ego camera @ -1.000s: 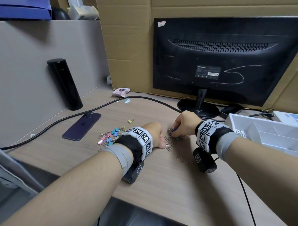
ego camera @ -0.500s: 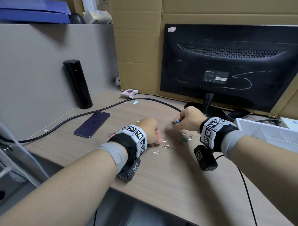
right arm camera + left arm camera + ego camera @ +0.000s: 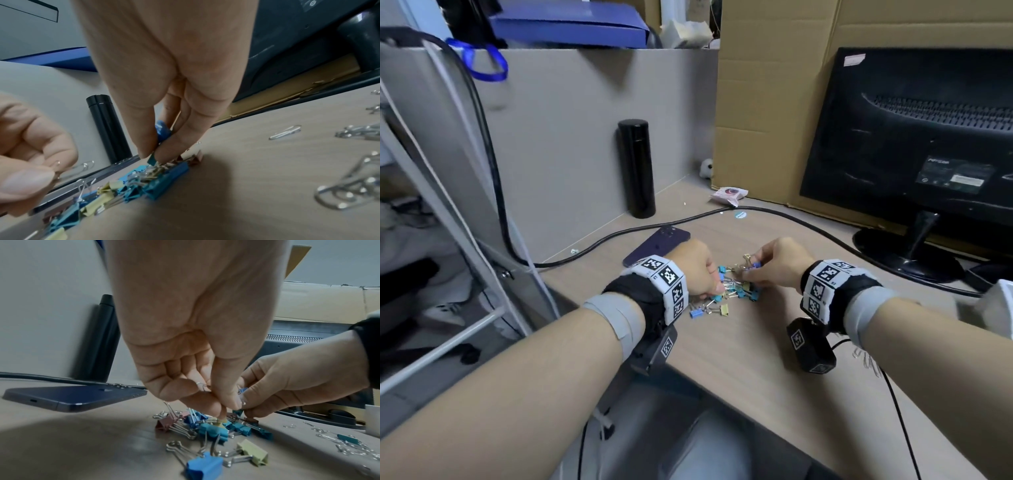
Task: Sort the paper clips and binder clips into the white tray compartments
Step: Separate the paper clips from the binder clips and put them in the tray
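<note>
A heap of coloured binder clips (image 3: 739, 294) (image 3: 213, 430) (image 3: 156, 183) lies on the wooden desk between my hands. My left hand (image 3: 717, 286) (image 3: 224, 407) hovers over its left side, fingers curled round a few silver paper clips (image 3: 84, 165). My right hand (image 3: 751, 274) (image 3: 152, 155) reaches into the heap from the right and pinches a teal binder clip (image 3: 151, 160), with a blue binder clip (image 3: 162, 129) tucked behind its fingers. Loose paper clips (image 3: 349, 194) (image 3: 866, 359) lie further right. A corner of the white tray (image 3: 1001, 308) shows at the right edge.
A dark phone (image 3: 657, 246) lies just behind my left hand, crossed by a black cable (image 3: 722, 214). A black bottle (image 3: 637, 168) stands by the grey partition. The monitor base (image 3: 904, 250) and cardboard (image 3: 763, 102) close the back. The desk edge runs near my left wrist.
Both hands left the paper clip patch and moved left to the binder clip heap. The right hand carried a blue clip along, and the head view swung left.
</note>
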`<action>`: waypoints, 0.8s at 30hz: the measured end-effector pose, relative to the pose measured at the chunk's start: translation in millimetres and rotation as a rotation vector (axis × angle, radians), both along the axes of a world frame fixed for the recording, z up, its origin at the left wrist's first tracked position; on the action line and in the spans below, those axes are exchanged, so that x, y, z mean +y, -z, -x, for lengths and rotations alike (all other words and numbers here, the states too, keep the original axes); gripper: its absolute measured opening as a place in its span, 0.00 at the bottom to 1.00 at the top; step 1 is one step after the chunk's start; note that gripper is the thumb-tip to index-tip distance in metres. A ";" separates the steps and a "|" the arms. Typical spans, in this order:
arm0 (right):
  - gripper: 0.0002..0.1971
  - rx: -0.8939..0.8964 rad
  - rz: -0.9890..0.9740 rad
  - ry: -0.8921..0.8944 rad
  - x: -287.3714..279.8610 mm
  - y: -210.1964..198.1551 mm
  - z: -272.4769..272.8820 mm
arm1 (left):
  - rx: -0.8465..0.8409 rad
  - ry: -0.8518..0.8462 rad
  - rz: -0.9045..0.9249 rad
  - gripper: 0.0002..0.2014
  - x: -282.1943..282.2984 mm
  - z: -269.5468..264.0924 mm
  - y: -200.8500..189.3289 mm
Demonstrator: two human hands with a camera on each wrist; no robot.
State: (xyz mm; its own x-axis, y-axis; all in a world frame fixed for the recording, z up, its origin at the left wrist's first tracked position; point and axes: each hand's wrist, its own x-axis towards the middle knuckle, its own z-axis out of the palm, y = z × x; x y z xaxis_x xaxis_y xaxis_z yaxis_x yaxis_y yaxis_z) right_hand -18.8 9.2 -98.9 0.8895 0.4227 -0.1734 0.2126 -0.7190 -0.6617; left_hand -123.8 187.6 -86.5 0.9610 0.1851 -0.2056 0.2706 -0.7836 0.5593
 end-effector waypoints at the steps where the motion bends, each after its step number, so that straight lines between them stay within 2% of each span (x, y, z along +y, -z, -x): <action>1: 0.11 0.008 -0.009 -0.007 2.2 0.8 -0.2 | 0.001 0.000 0.007 0.08 0.6 0.5 0.6; 9: 0.08 0.091 -0.206 0.045 -1.9 9.2 -6.8 | 0.036 0.017 0.017 0.09 -7.9 -1.2 0.1; 13: 0.10 0.185 -0.250 0.008 -2.9 3.5 -2.4 | 0.045 0.021 0.015 0.12 -10.8 -3.2 -0.9; 16: 0.09 0.157 -0.298 0.061 -9.6 -1.7 -3.7 | 0.042 0.034 0.005 0.11 -13.7 -5.3 0.0; 19: 0.05 0.054 -0.188 0.116 -32.9 -7.6 -6.0 | 0.020 0.074 0.021 0.10 -26.0 -7.7 -2.1; 24: 0.13 -0.013 0.016 0.188 -96.3 -16.6 -1.4 | 0.050 0.170 -0.014 0.10 -64.9 -16.0 -4.2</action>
